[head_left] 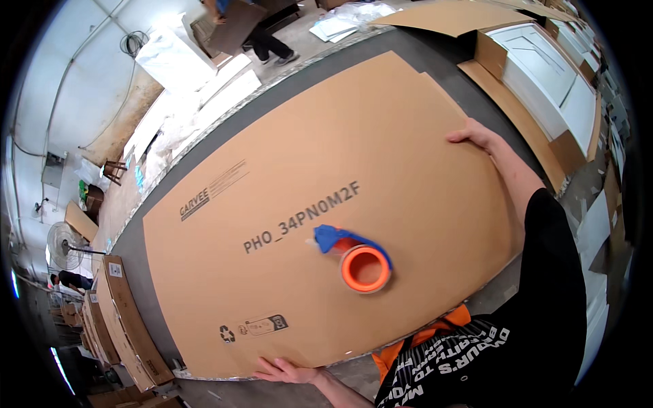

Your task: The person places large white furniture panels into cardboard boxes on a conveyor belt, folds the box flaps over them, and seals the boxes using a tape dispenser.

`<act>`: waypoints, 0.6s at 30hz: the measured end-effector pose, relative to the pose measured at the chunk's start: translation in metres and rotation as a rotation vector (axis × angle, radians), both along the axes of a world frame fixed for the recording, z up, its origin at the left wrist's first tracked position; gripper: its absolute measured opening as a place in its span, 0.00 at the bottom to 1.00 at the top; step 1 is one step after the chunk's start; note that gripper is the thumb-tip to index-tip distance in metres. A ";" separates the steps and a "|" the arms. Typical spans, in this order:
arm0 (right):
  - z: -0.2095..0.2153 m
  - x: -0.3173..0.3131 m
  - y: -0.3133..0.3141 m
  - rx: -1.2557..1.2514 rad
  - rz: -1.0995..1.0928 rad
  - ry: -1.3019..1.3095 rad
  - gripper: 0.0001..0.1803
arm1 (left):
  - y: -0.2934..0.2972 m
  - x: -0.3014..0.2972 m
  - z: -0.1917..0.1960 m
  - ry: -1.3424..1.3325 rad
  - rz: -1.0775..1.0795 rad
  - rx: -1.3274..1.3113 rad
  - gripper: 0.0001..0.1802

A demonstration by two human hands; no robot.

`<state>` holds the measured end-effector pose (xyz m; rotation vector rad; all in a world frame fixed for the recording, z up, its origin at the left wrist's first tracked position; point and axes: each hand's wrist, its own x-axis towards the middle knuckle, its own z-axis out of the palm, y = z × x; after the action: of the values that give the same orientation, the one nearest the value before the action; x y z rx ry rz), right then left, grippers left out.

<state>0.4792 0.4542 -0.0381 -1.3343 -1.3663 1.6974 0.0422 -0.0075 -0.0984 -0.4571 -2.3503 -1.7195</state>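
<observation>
A large flat brown cardboard box (292,156) with black print lies in front of me on a dark grey work surface. On its right edge my right hand (477,134) is closed, thumb on top and the other fingers mostly hidden at the side. My left hand (289,372) rests at the near left edge, fingers stretched and spread over the cardboard, holding nothing else. A tape dispenser (340,241) with a blue head and an orange ring sits on top of the box, between my hands and touched by neither.
Right of the work surface, an open carton (500,95) holds white panels (544,68). Closed cartons (129,319) stand at the left near a fan (63,246). White sheets (204,102) lie beyond the far edge. One person (269,46) carries a dark panel at the top; another (71,279) bends at the far left.
</observation>
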 end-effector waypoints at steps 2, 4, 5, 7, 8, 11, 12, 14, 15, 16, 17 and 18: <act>-0.005 0.002 0.000 -0.109 -0.015 0.043 0.38 | -0.001 -0.002 -0.005 -0.007 -0.035 0.104 0.28; -0.011 0.010 -0.007 -0.150 -0.027 0.058 0.39 | -0.004 -0.006 -0.010 0.029 -0.062 0.118 0.26; -0.014 0.014 -0.013 -0.168 -0.037 0.065 0.40 | -0.003 -0.015 -0.010 0.012 -0.085 0.120 0.26; -0.023 0.020 -0.036 -0.065 -0.079 0.091 0.41 | 0.011 -0.039 -0.001 -0.023 -0.140 0.152 0.26; -0.029 0.020 -0.058 -0.023 -0.106 0.110 0.42 | 0.007 -0.068 -0.010 0.093 -0.129 -0.026 0.25; -0.016 -0.018 -0.152 0.000 -0.336 0.146 0.46 | 0.029 -0.171 -0.018 0.122 -0.252 -0.118 0.25; -0.021 -0.032 -0.183 0.063 -0.387 0.166 0.47 | 0.041 -0.206 -0.017 0.003 -0.323 -0.016 0.26; -0.045 -0.063 -0.241 0.187 -0.499 0.192 0.49 | 0.075 -0.280 -0.012 -0.201 -0.541 0.186 0.26; -0.054 -0.087 -0.272 0.185 -0.531 0.251 0.50 | 0.088 -0.291 0.005 -0.273 -0.485 0.216 0.29; -0.062 -0.112 -0.301 0.190 -0.564 0.304 0.51 | 0.097 -0.292 0.017 -0.351 -0.431 0.252 0.32; -0.085 -0.133 -0.332 0.363 -0.626 0.205 0.52 | 0.095 -0.281 0.018 -0.320 -0.480 0.143 0.34; -0.086 -0.158 -0.361 0.474 -0.642 0.004 0.52 | 0.086 -0.262 0.019 -0.291 -0.511 0.050 0.36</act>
<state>0.3210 0.0935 -0.1237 -1.2913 -1.0787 0.8838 -0.2194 0.0789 -0.0797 -0.9216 -2.5332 -2.1858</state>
